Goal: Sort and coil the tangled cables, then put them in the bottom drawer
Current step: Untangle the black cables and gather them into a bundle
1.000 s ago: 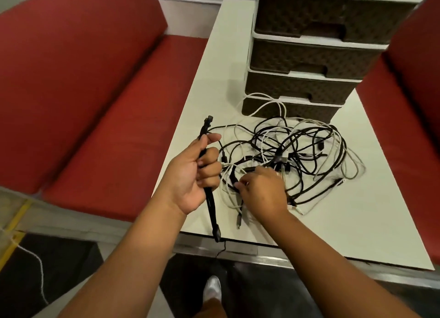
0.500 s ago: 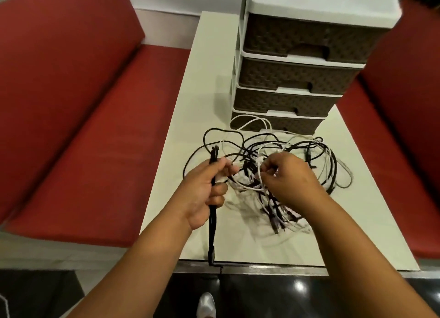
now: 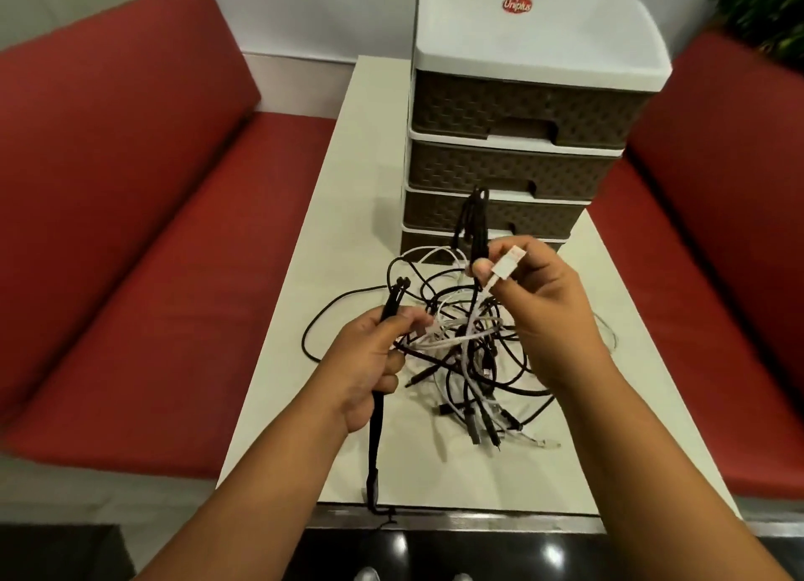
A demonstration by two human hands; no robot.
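Cables (image 3: 470, 354) tangled, strands indistinguishable, left hand (image 3: 370, 363) gripping black strap (image 3: 376, 428), right hand (image 3: 539, 306) pinching white plug (image 3: 507, 267).

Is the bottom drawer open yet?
Shut: the bottom drawer sits flush under the other drawers, partly hidden behind the cables.

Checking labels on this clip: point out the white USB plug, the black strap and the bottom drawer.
white USB plug (image 3: 507, 266), head view, on the plug's white body.
black strap (image 3: 375, 437), head view, on the stretch hanging below the left hand.
bottom drawer (image 3: 428, 242), head view, on its brown front, left part.
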